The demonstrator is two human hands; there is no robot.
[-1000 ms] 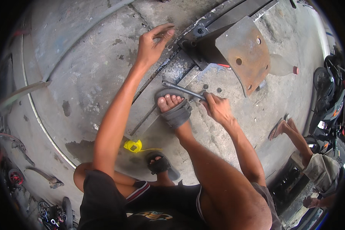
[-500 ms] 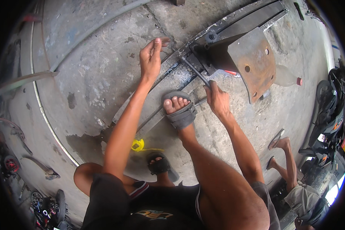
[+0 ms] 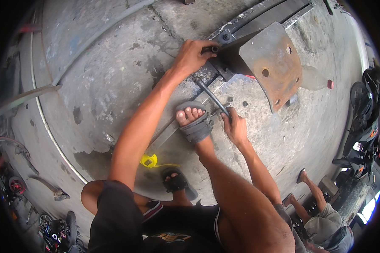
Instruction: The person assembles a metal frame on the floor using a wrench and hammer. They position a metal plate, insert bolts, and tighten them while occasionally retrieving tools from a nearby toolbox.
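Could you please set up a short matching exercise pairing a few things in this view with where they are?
Things:
1. left hand
2. right hand
3. yellow tape measure
4. rusty plate

Places:
A. on the concrete, beside the rear foot
B. gripping the lower end of the dark rod
C. standing tilted on the steel bars, holes along its edge
D. at the clamp on the steel bars

Pairs: 1-D, 2-B, 3-A, 4-C

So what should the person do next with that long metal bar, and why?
Probably swing the wrench handle round with the right hand. Its far end sits at the clamp on the stacked steel strips, the left hand steadies a bolt end there, and the sandalled foot pins the strips down. Everything looks braced for one turn, though which way is unclear.
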